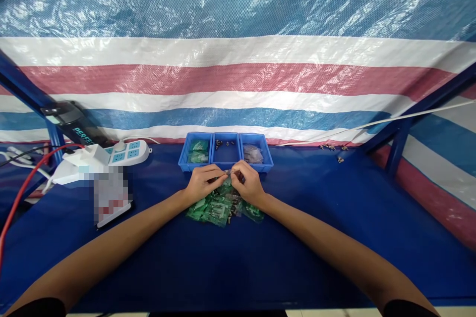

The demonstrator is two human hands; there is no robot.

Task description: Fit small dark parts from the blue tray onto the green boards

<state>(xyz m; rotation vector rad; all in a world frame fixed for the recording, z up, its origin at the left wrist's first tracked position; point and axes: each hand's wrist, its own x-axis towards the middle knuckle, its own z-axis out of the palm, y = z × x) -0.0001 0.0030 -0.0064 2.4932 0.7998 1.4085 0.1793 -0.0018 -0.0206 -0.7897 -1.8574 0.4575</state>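
Note:
My left hand (pixel 204 183) and my right hand (pixel 248 184) meet at the middle of the table, fingertips pinched close together. Between them is a tiny, greyish, shiny piece, too small to make out. Just below the hands lies a pile of small green plastic bags (pixel 213 209) with metal parts inside. Among them are dark and brassy screw-like pieces (pixel 234 203). Behind the hands stand three joined blue bins. Green bags (pixel 199 151) fill the left one, a few small metal parts (pixel 218 143) sit in the middle one, and clear bags (pixel 253 153) lie in the right one.
A white power strip (pixel 128 152) with plugs and cables is at the left, near a blurred-out flat item (pixel 111 195) and a black package (pixel 80 121). Small brassy pieces (pixel 340 160) lie at the back right. A striped sheet (pixel 238 79) hangs behind the blue table (pixel 316 267).

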